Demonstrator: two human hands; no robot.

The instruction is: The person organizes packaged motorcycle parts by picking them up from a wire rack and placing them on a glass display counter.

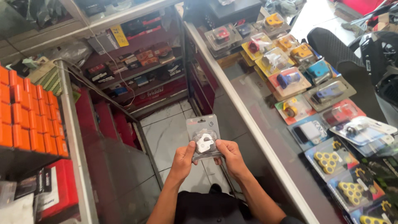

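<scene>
A clear grey blister pack [203, 137] holding a white metal part is sitting between both hands. Colourful blister packs [290, 81] are lying right of the hands. Orange boxes [29, 112] are stacking up far left.

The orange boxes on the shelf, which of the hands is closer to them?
Left. The left hand is on the side toward the orange boxes; the right hand is farther away.

Bright daylight from upper right; glare on glass counter [265, 124]; edges distorted.

grey blister pack [203, 135], upright, metal part inside
</scene>
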